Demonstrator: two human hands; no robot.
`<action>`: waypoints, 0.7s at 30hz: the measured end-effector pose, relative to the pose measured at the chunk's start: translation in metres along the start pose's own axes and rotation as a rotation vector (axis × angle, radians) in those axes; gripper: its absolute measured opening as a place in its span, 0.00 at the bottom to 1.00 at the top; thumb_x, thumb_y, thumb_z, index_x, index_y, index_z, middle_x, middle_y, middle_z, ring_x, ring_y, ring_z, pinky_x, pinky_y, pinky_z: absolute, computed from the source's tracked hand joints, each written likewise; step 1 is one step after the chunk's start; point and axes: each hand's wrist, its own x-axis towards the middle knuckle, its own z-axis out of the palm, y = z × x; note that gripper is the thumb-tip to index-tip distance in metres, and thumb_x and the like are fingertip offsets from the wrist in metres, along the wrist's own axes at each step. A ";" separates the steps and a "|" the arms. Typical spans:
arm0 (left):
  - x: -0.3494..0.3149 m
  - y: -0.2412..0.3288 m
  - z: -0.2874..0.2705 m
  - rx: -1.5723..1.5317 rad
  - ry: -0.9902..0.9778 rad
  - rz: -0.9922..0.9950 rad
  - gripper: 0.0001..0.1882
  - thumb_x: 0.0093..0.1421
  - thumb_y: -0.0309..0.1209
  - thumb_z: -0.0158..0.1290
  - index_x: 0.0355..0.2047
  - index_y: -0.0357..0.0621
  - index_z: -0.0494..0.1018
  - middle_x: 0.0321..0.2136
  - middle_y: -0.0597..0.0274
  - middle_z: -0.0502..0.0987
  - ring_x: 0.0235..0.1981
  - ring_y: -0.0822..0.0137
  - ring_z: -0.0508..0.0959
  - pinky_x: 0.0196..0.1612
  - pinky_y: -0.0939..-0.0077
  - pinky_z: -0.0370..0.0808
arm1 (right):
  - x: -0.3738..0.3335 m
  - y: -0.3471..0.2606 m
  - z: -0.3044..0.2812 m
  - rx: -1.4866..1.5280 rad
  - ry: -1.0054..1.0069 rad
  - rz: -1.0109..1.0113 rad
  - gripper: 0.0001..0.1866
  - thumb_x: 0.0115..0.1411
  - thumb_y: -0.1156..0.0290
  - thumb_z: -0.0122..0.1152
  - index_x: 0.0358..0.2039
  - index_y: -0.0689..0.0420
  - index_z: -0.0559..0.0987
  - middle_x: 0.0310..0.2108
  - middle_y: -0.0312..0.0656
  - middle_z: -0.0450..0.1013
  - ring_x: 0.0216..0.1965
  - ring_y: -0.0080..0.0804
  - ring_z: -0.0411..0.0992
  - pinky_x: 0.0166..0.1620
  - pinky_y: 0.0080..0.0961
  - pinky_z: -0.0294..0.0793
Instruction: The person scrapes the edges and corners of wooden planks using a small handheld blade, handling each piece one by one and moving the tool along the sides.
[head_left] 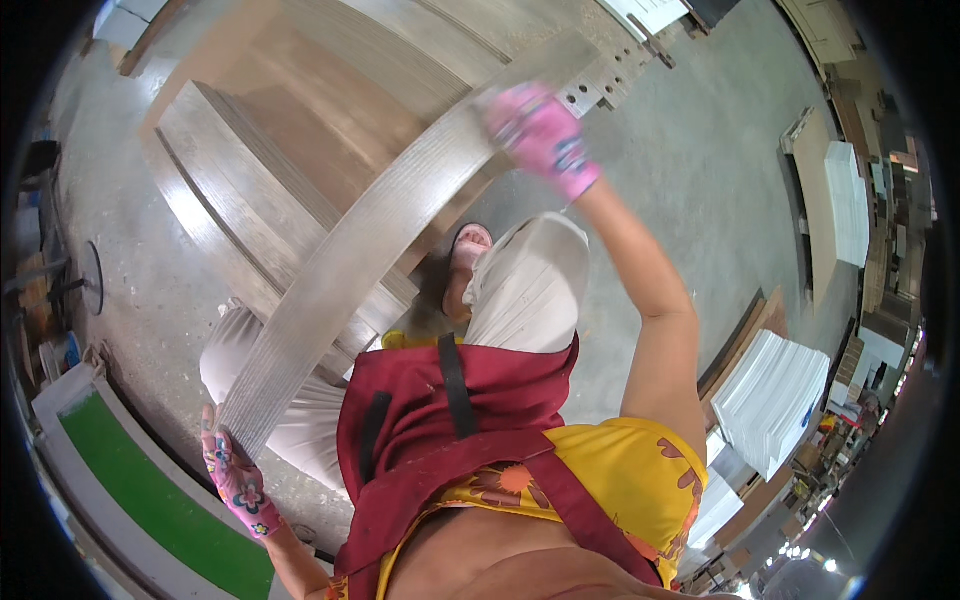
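Over the near edge of the brown surface: one long plank is slanting between two hands, set well apart.
Plank: showing streaky grey wood grain, its lower end reaching past the left knee.
Left hand: wearing a flower-patterned pink glove, touching the lower end; whether it is gripping, I cannot tell.
Right hand: wearing another pink glove, overlapping the plank's upper part and showing blurred; its grip I cannot tell.
Grained boards: lying in two groups, along the surface's left and far edges.
White sheet: lying near the far right corner, its marks being too small to read.
White stacks: two, layered flat, standing right, one nearer, one farther.
Green panel: lying smooth beside the left hand.
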 end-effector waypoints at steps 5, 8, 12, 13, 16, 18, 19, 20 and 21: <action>0.009 0.002 0.003 0.027 -0.029 -0.025 0.28 0.55 0.28 0.51 0.56 0.39 0.57 0.42 0.58 0.71 0.38 0.72 0.72 0.44 0.85 0.68 | 0.011 -0.005 0.051 1.116 0.461 0.061 0.13 0.49 0.69 0.55 0.38 0.53 0.75 0.29 0.38 0.72 0.30 0.30 0.71 0.35 0.22 0.72; 0.016 -0.005 -0.015 -0.008 -0.136 -0.019 0.27 0.57 0.29 0.49 0.56 0.38 0.57 0.44 0.57 0.70 0.41 0.70 0.71 0.46 0.84 0.67 | 0.026 0.139 0.102 0.475 0.166 0.517 0.12 0.54 0.64 0.45 0.31 0.54 0.76 0.30 0.45 0.73 0.31 0.42 0.71 0.36 0.29 0.72; 0.002 0.001 0.000 0.076 -0.009 -0.010 0.26 0.59 0.32 0.47 0.57 0.37 0.56 0.48 0.56 0.67 0.47 0.66 0.69 0.51 0.79 0.64 | 0.019 0.193 0.110 0.413 0.091 0.876 0.15 0.51 0.58 0.49 0.36 0.49 0.77 0.38 0.46 0.72 0.40 0.45 0.70 0.42 0.36 0.69; -0.001 -0.001 0.002 0.042 -0.007 -0.011 0.26 0.59 0.32 0.46 0.57 0.37 0.56 0.48 0.57 0.68 0.46 0.68 0.69 0.51 0.80 0.64 | 0.024 0.170 0.087 0.504 0.171 0.881 0.15 0.51 0.59 0.49 0.36 0.49 0.77 0.39 0.46 0.72 0.41 0.45 0.70 0.43 0.35 0.69; -0.005 -0.003 0.010 -0.047 -0.034 0.012 0.26 0.61 0.34 0.44 0.56 0.35 0.56 0.47 0.58 0.68 0.47 0.70 0.68 0.52 0.82 0.62 | 0.006 0.140 0.129 0.312 0.408 0.601 0.13 0.51 0.63 0.49 0.35 0.53 0.75 0.38 0.44 0.72 0.43 0.42 0.68 0.45 0.37 0.67; -0.003 0.004 0.016 -0.193 -0.049 -0.013 0.25 0.62 0.33 0.42 0.56 0.32 0.55 0.46 0.57 0.68 0.48 0.71 0.68 0.53 0.84 0.60 | -0.009 0.146 0.140 0.052 0.279 0.484 0.11 0.49 0.65 0.51 0.33 0.51 0.77 0.34 0.45 0.72 0.38 0.42 0.69 0.41 0.36 0.70; 0.005 0.002 -0.003 -0.058 -0.088 0.042 0.24 0.62 0.32 0.41 0.56 0.32 0.55 0.46 0.56 0.69 0.47 0.70 0.69 0.51 0.83 0.63 | -0.016 0.137 0.131 0.032 0.307 0.411 0.12 0.50 0.64 0.51 0.35 0.51 0.77 0.33 0.46 0.72 0.35 0.42 0.70 0.37 0.36 0.70; 0.007 -0.002 -0.026 0.071 -0.097 0.101 0.24 0.63 0.32 0.40 0.56 0.32 0.55 0.46 0.55 0.69 0.46 0.69 0.70 0.49 0.83 0.66 | -0.009 0.113 0.106 0.453 0.360 0.730 0.12 0.54 0.63 0.51 0.37 0.51 0.77 0.33 0.44 0.72 0.33 0.41 0.71 0.36 0.36 0.69; 0.010 0.001 -0.016 0.422 -0.083 0.214 0.23 0.63 0.32 0.39 0.56 0.32 0.55 0.47 0.53 0.69 0.45 0.66 0.72 0.48 0.81 0.68 | -0.008 0.094 0.088 0.521 0.320 0.741 0.12 0.55 0.62 0.51 0.37 0.50 0.77 0.32 0.43 0.73 0.32 0.40 0.71 0.34 0.35 0.69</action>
